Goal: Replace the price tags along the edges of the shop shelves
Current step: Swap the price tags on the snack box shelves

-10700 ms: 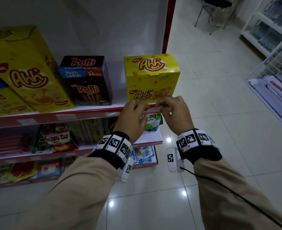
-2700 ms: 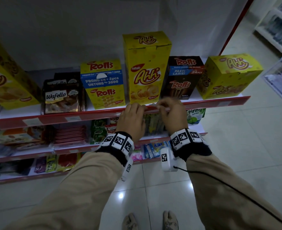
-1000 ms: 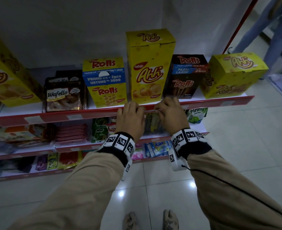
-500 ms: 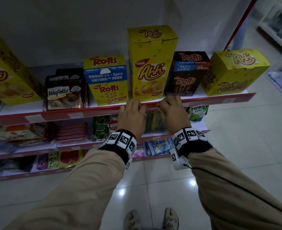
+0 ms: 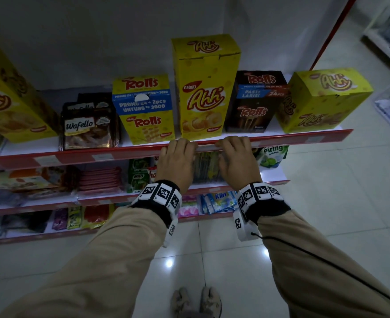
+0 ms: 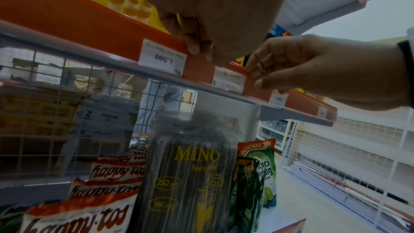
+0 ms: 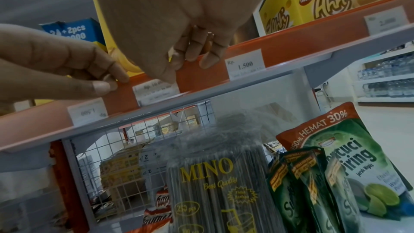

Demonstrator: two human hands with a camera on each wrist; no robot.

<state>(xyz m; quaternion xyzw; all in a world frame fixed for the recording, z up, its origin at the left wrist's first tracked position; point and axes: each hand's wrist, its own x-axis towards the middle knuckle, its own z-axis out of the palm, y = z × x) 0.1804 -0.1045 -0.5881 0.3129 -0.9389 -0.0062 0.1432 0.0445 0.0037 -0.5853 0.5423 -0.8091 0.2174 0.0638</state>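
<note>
- Both hands have spread slightly apart along the red shelf edge since a second ago.
- Left hand and right hand each pinch that strip, fingers curled over it.
- Price tag sits in the strip between them.

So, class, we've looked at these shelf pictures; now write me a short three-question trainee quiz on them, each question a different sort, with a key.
1. True or false: the left hand and the right hand both grip the red price strip of the top shelf.
2. Which product stands behind the gap between the hands? A) tall yellow Ahh box B) Wafello pack C) Milo carton
3. Fill in: the price tag just to the right of the right hand's fingers reads Rp. ____.

Key: 1 true; 2 A; 3 1.500
</note>
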